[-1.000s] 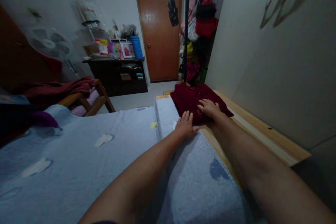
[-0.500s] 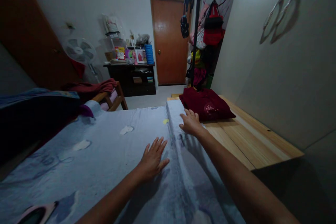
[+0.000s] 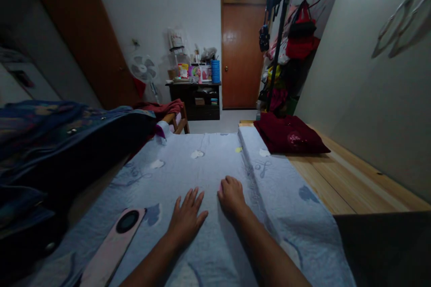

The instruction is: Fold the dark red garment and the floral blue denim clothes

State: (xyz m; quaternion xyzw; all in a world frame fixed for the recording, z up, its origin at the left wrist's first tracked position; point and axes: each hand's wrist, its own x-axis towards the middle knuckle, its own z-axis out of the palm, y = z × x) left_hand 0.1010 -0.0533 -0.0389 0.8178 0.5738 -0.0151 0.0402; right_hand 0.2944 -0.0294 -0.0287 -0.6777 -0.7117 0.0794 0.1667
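Note:
My left hand (image 3: 185, 219) lies flat on a pale blue patterned bedsheet (image 3: 215, 161), fingers spread and holding nothing. To its right, my right hand (image 3: 232, 195) rests on the same sheet with its fingers curled in. A sliver of pink shows by its index finger, too small to make out. A raised crease runs lengthwise through the sheet just right of that hand. A folded maroon garment (image 3: 289, 134) lies beyond, partly on the sheet's edge. A long pale pink object with a round dark disc (image 3: 114, 246) lies at lower left.
Wooden boards (image 3: 336, 188) border the sheet on the right, beside a pale cabinet (image 3: 357, 80). Dark and blue clothes (image 3: 87, 143) are heaped at left. Further off are a fan (image 3: 144, 68), a dark shelf (image 3: 195, 101) and a brown door (image 3: 242, 58). Bags (image 3: 303, 38) hang from a stand.
My right hand has drawn back from the sheet's fold near the maroon garment, and its fingers have curled. The sheet's right side looks flatter and wider. The view has turned left.

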